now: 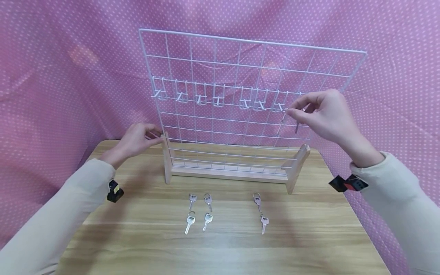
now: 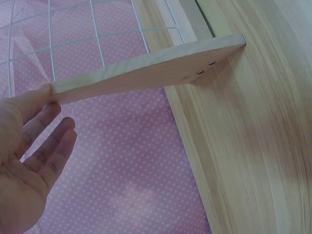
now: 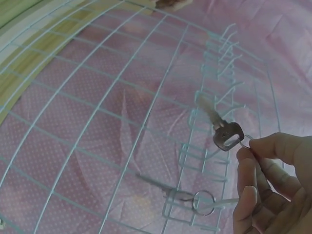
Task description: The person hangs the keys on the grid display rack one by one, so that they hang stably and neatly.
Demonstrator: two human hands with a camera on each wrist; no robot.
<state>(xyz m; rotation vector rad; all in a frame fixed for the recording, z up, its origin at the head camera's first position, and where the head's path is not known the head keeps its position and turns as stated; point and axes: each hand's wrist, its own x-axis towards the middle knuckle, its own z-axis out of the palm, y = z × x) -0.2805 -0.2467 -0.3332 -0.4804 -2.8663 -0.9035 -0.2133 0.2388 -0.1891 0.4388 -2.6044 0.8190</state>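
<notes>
At 3 o'clock in the head view, the right grip is narrow, thumb and fingertips pinching the ring of a key. Seen from the right wrist, that key's blade points to 11 o'clock, in front of the grid; whether it touches a hook I cannot tell. At 7 o'clock from it, a second key hangs by its ring on a hook, blade toward 10 o'clock.

At 9 o'clock in the head view, the left grip pinches the top end of the stand's wooden leg between thumb and finger. A row of hooks spans 10 to 2 o'clock on the grid. On the worktop, four keys lie between 6 and 7 o'clock, two keys near 5. Pink dotted cloth hangs behind, toward 12.
</notes>
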